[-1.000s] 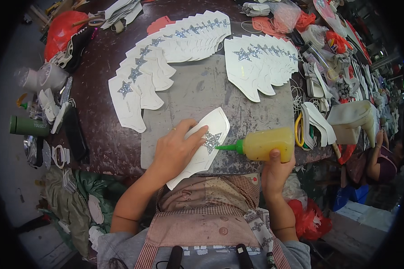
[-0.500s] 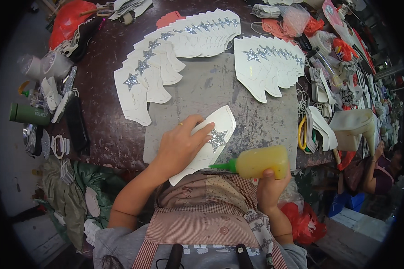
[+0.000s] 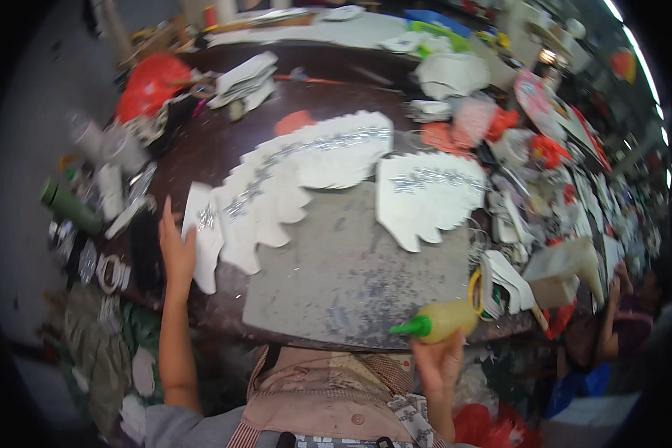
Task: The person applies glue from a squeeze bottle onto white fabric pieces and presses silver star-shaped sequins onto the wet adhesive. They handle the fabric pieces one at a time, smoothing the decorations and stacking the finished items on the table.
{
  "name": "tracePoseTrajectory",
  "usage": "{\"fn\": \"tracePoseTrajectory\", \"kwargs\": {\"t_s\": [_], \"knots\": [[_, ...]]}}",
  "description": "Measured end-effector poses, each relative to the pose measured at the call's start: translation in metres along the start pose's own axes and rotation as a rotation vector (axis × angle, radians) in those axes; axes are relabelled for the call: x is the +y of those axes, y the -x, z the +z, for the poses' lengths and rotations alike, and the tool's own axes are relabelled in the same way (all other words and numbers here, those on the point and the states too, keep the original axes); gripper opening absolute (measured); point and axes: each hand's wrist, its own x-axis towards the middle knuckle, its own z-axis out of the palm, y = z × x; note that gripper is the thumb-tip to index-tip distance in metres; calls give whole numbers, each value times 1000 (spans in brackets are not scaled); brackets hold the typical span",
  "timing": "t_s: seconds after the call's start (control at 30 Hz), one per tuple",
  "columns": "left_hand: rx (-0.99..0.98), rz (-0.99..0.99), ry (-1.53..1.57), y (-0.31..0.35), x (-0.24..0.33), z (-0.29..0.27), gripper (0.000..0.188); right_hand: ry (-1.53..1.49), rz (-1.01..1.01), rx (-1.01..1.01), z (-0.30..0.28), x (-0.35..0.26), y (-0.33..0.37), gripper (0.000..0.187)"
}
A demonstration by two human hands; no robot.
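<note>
On the left of the table my left hand [image 3: 178, 254] has its fingers stretched out. It touches the left edge of a white cut shoe-upper piece [image 3: 201, 240] with a silver glitter star. That piece lies at the left end of a curved fan of overlapping white pieces [image 3: 276, 175] bearing the same stars. Over the near edge of the table, my right hand [image 3: 439, 362] grips a squeeze bottle [image 3: 449, 317] of yellowish liquid. Its green nozzle points left. A second, shorter fan of star pieces [image 3: 425, 196] lies to the right. Motion blurs the picture somewhat.
A worn grey board [image 3: 336, 276] covers the middle of the table. At right are yellow-handled scissors [image 3: 476, 291], stacked white pieces [image 3: 511, 280] and a whitish container [image 3: 556, 272]. A green bottle [image 3: 71, 205] stands at left. Another person [image 3: 623, 317] is at far right.
My left hand has carried the star piece from the near middle leftward to the end of the long fan. The squeeze bottle has dropped back from it. The view has tilted up.
</note>
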Motion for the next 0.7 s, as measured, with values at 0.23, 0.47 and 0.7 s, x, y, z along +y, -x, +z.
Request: {"fn": "tracePoseTrajectory", "kwargs": {"t_s": [0.23, 0.47, 0.7], "knots": [[-296, 338, 433, 67, 134, 15, 83, -722, 528, -21, 12, 27, -7, 59], [-1102, 655, 865, 121, 247, 74, 120, 168, 285, -195, 2, 30, 11, 75], [-1499, 688, 846, 142, 359, 81, 125, 1501, -675, -163, 3, -80, 52, 104]]}}
